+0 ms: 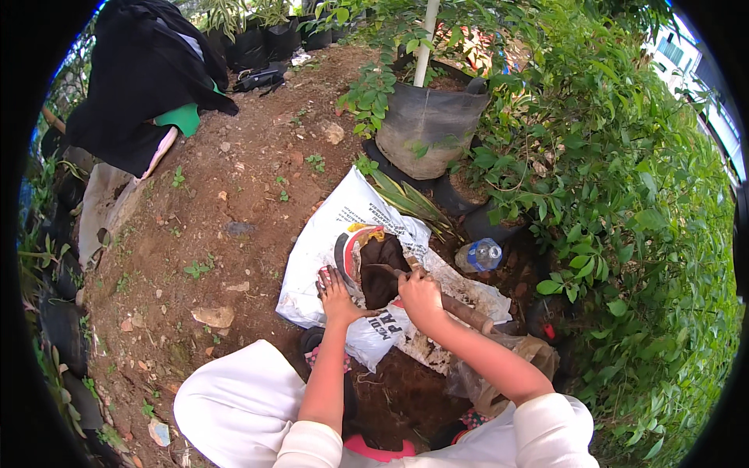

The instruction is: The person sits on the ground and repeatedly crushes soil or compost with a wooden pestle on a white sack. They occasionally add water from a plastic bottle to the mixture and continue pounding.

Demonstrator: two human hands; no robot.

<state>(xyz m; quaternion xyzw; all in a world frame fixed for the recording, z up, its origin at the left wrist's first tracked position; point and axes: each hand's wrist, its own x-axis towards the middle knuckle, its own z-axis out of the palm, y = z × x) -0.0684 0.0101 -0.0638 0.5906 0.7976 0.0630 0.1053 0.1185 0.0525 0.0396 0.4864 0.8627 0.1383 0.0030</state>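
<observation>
Over there the left hand [339, 303] lies spread on the sack [308, 269] by its open mouth, while the right hand [421, 298] curls round the tool [470, 314], apparently scooping soil [382, 251] inside, so the next move calls for a level lift.

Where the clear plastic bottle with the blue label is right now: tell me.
In the head view, the bottle is right of centre, just right of the white plastic sack and above and right of the person's right hand.
</observation>
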